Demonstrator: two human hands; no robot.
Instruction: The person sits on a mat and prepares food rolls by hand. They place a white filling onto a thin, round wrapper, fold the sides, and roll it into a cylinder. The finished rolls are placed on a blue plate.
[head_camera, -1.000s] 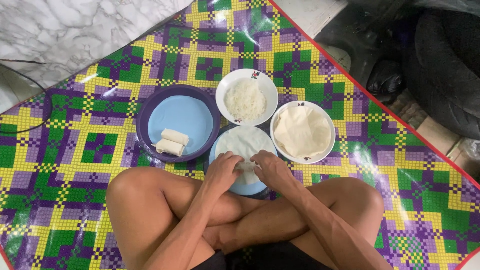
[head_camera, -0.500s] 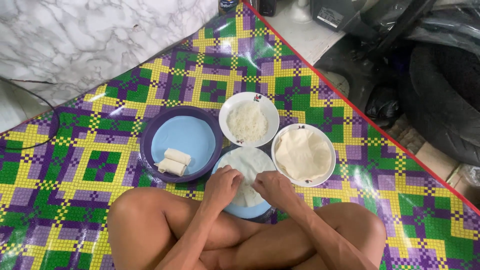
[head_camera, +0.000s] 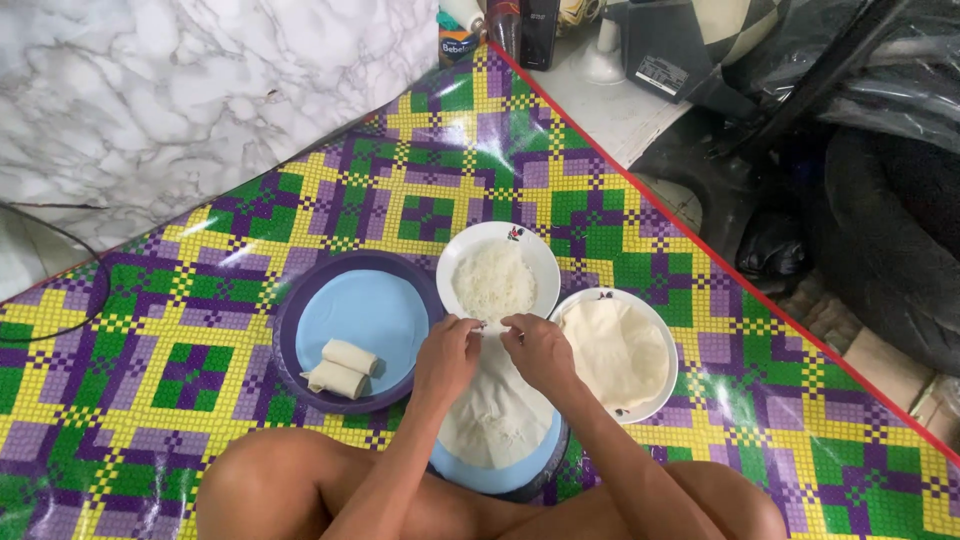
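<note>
Wrapper lies flat on the blue plate nearest me; my left hand and right hand pinch its far edge. Beyond it: white bowl of noodles. Right: bowl of wrappers. Left: purple plate, 2 rolls.

1. We note a small round container at the top edge, beyond the mat's far corner: orange and blue label, white top.
2. We note a white rectangular label on a dark grey box, upper right.
</note>
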